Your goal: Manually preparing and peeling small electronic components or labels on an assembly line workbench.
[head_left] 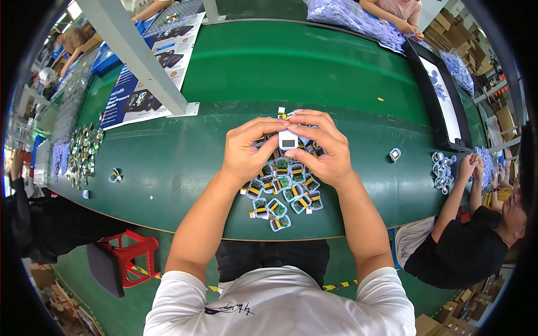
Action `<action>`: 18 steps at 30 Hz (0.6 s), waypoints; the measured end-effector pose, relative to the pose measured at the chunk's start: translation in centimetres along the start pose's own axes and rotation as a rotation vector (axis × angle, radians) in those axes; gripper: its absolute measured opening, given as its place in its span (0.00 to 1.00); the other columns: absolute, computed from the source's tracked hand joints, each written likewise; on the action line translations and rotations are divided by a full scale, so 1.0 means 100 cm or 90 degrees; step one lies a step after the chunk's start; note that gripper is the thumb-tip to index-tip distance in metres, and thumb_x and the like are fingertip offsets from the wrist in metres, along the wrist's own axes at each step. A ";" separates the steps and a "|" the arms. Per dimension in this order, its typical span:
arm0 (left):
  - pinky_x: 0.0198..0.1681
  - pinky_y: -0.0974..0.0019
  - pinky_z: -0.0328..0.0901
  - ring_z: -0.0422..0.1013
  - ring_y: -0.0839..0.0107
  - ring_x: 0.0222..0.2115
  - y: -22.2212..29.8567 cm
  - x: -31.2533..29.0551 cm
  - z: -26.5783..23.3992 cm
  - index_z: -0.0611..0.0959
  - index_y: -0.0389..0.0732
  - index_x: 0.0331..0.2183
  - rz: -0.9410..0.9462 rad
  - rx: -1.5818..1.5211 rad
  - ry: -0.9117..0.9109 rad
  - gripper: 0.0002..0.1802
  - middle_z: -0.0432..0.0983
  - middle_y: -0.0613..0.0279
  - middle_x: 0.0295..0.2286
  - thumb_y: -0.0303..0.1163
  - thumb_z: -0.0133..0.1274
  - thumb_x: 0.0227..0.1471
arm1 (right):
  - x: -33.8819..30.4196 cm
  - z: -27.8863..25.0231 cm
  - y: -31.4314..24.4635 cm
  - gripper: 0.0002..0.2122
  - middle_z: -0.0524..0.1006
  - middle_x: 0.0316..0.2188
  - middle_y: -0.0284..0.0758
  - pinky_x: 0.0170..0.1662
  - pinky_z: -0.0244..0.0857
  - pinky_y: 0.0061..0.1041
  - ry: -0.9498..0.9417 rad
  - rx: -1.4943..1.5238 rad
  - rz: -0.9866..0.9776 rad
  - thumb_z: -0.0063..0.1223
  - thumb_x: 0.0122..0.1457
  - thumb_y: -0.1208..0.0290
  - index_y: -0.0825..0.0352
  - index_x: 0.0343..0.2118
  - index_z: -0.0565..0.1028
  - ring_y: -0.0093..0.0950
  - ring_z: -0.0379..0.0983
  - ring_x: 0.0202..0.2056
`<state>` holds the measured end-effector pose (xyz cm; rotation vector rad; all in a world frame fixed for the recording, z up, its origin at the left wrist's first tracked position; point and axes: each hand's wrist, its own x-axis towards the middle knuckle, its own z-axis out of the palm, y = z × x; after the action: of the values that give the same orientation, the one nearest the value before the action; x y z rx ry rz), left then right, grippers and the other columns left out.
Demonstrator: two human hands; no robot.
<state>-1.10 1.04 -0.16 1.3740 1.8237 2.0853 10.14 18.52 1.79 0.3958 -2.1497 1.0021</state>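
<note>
Over the middle of the green bench, my left hand [245, 150] and my right hand [329, 147] grip a small white plastic casing with a dark window [288, 135] from both sides. Thumbs press its lower edge, and the fingers curl round its top. Beneath and in front of my hands lies a pile of open pale-blue casings [282, 182], with green circuit boards and black-and-yellow parts inside. My hands hide the far part of this pile. A small white tag [281, 111] shows just beyond my fingertips.
Loose circuit boards [84, 154] are heaped at left, near a single part [115, 175]. A metal post [134, 56] rises beside a printed sheet [126, 103]. At right are a lone casing [395, 154], a black-framed panel [440, 92], pale rings [443, 172] and a co-worker [465, 241].
</note>
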 end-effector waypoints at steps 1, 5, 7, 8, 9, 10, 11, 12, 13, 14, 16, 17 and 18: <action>0.43 0.66 0.76 0.83 0.65 0.40 -0.001 -0.001 0.000 0.88 0.35 0.43 -0.002 0.011 0.001 0.15 0.86 0.52 0.39 0.15 0.60 0.52 | 0.001 0.001 -0.001 0.23 0.81 0.51 0.42 0.58 0.70 0.41 0.009 -0.001 0.009 0.75 0.47 0.76 0.67 0.49 0.83 0.44 0.76 0.55; 0.38 0.69 0.75 0.82 0.72 0.34 0.005 0.000 0.003 0.88 0.34 0.44 -0.085 -0.016 -0.073 0.13 0.85 0.55 0.36 0.18 0.62 0.56 | -0.005 0.003 0.002 0.19 0.81 0.52 0.42 0.56 0.72 0.39 0.061 -0.010 0.065 0.70 0.50 0.80 0.68 0.48 0.83 0.42 0.77 0.54; 0.37 0.71 0.74 0.81 0.75 0.32 0.005 -0.003 0.007 0.86 0.31 0.45 -0.122 -0.047 -0.075 0.11 0.85 0.58 0.35 0.23 0.61 0.60 | -0.008 0.004 0.005 0.18 0.81 0.52 0.42 0.55 0.72 0.38 0.061 -0.031 0.082 0.68 0.51 0.80 0.68 0.47 0.84 0.42 0.77 0.54; 0.36 0.70 0.74 0.80 0.74 0.32 0.005 -0.004 0.007 0.85 0.30 0.45 -0.226 -0.125 -0.078 0.11 0.85 0.58 0.35 0.22 0.59 0.61 | -0.009 0.005 0.006 0.16 0.81 0.52 0.42 0.54 0.72 0.38 0.062 -0.054 0.100 0.67 0.52 0.81 0.68 0.46 0.84 0.42 0.77 0.54; 0.36 0.70 0.75 0.80 0.73 0.32 0.005 -0.004 0.007 0.84 0.29 0.45 -0.330 -0.204 -0.079 0.10 0.84 0.58 0.35 0.22 0.58 0.63 | -0.008 0.006 0.004 0.16 0.81 0.52 0.42 0.54 0.72 0.38 0.060 -0.053 0.098 0.67 0.52 0.81 0.68 0.46 0.84 0.42 0.77 0.54; 0.36 0.70 0.75 0.80 0.73 0.32 0.001 -0.005 0.005 0.84 0.29 0.45 -0.329 -0.204 -0.076 0.10 0.84 0.58 0.35 0.22 0.58 0.63 | -0.006 0.006 0.001 0.16 0.80 0.52 0.41 0.55 0.72 0.38 0.070 -0.100 0.083 0.67 0.51 0.81 0.67 0.45 0.84 0.42 0.77 0.53; 0.35 0.71 0.74 0.80 0.75 0.31 -0.006 -0.005 0.003 0.84 0.30 0.45 -0.353 -0.222 -0.069 0.10 0.84 0.60 0.34 0.25 0.58 0.64 | -0.004 0.007 -0.002 0.16 0.80 0.52 0.41 0.55 0.71 0.39 0.080 -0.147 0.067 0.67 0.51 0.81 0.67 0.44 0.85 0.42 0.77 0.53; 0.34 0.72 0.73 0.80 0.77 0.30 -0.007 -0.002 0.002 0.84 0.30 0.44 -0.376 -0.241 -0.062 0.10 0.84 0.61 0.33 0.27 0.58 0.65 | -0.004 0.006 -0.003 0.16 0.80 0.52 0.41 0.55 0.71 0.39 0.078 -0.146 0.065 0.67 0.51 0.81 0.67 0.44 0.85 0.42 0.77 0.53; 0.34 0.72 0.73 0.80 0.77 0.30 -0.005 -0.002 0.001 0.84 0.30 0.44 -0.375 -0.241 -0.060 0.10 0.84 0.61 0.33 0.27 0.58 0.65 | -0.004 0.005 -0.003 0.16 0.80 0.52 0.41 0.57 0.70 0.41 0.058 -0.189 0.014 0.67 0.50 0.80 0.66 0.44 0.85 0.43 0.77 0.53; 0.34 0.70 0.74 0.80 0.74 0.29 -0.003 -0.001 0.002 0.83 0.29 0.43 -0.384 -0.241 -0.052 0.10 0.84 0.59 0.32 0.26 0.57 0.65 | -0.003 0.004 -0.004 0.16 0.80 0.52 0.41 0.58 0.68 0.43 0.038 -0.231 -0.038 0.68 0.50 0.79 0.65 0.44 0.85 0.43 0.76 0.54; 0.34 0.69 0.74 0.80 0.72 0.29 -0.001 0.000 0.003 0.83 0.28 0.43 -0.393 -0.242 -0.044 0.09 0.83 0.57 0.32 0.26 0.57 0.64 | -0.001 0.009 -0.005 0.16 0.80 0.52 0.39 0.58 0.67 0.46 0.034 -0.250 -0.040 0.68 0.50 0.76 0.63 0.44 0.85 0.42 0.76 0.55; 0.34 0.69 0.74 0.80 0.72 0.29 -0.002 0.000 0.003 0.83 0.28 0.43 -0.391 -0.238 -0.036 0.10 0.83 0.57 0.32 0.26 0.57 0.64 | 0.000 0.011 -0.005 0.16 0.80 0.53 0.37 0.59 0.66 0.48 0.031 -0.269 -0.042 0.69 0.51 0.73 0.61 0.45 0.85 0.42 0.75 0.56; 0.34 0.68 0.74 0.80 0.71 0.28 -0.003 -0.001 0.003 0.83 0.28 0.43 -0.389 -0.233 -0.029 0.10 0.83 0.57 0.32 0.26 0.57 0.64 | 0.000 0.011 -0.005 0.16 0.80 0.53 0.37 0.59 0.66 0.48 0.030 -0.268 -0.043 0.69 0.51 0.73 0.61 0.45 0.85 0.42 0.75 0.56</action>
<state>-0.98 1.27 -0.52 0.6594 1.4838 1.8961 9.89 17.33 1.63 0.2345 -2.2155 0.4950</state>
